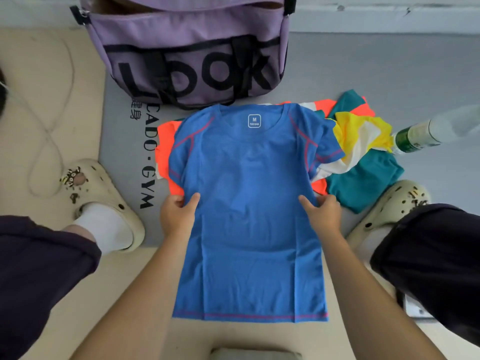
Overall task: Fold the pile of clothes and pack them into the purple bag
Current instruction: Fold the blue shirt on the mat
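Your left hand and right hand each pinch a side edge of the blue T-shirt, thumbs on top; it lies flat, collar label reading "M". Orange, yellow and teal clothes lie beneath and beside it. The purple bag, printed "Look", stands beyond on a grey mat reading "GYM".

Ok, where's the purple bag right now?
In the head view, the purple bag stands at top centre on the grey mat, just beyond the collar of the blue T-shirt.

Hands gripping blue shirt (seemingly flat)
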The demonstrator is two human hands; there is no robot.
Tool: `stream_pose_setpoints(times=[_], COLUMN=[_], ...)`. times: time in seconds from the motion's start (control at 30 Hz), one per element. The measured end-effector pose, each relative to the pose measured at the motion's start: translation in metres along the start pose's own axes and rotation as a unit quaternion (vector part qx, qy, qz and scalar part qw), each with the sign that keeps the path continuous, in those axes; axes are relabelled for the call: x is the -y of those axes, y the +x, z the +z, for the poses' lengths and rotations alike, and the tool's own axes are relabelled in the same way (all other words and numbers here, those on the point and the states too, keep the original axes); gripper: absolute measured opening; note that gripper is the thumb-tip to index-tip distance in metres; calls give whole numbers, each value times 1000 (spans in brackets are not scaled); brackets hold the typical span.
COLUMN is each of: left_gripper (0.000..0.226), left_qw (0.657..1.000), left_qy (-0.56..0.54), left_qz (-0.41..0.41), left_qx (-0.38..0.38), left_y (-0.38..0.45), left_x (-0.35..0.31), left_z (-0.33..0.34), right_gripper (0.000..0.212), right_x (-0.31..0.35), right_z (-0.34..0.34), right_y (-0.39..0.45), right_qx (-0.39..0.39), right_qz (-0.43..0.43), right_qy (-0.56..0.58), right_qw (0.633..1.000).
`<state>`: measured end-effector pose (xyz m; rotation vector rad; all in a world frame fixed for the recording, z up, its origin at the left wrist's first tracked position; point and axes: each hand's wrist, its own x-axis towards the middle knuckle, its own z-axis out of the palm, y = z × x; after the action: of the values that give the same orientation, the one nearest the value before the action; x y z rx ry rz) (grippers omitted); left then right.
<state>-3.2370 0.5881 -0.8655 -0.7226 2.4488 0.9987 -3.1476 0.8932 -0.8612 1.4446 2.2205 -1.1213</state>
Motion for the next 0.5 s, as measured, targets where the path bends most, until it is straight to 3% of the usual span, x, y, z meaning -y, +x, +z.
stream_pose_setpoints(times=[0.07,0.17,0.33,0.4,0.5], left_gripper=[41,33,38,25,6], left_qw=[998,973,915,917,932], left_qy=[-30,-129,-309,-289,-255], left_qz=[-50,-141,-146,-147,-145], left_qx=[36,128,213,230,213], left_y=[7,17,22,20,15], left_x=[0,1,1,3,5], left_z=[-2,-6,-25,-31,-38], right_gripper=[26,32,8,13,9], right_x=[2,5,7,5,6], right_z=[-2,-6,-24,-30,-41], right_y=[1,1,-1,-1,0], right_qx=[44,127,237,271,244], right_qz=[25,66,96,100,85], right_qy=[42,145,357,374,360], right_qw=[998,979,899,881,896])
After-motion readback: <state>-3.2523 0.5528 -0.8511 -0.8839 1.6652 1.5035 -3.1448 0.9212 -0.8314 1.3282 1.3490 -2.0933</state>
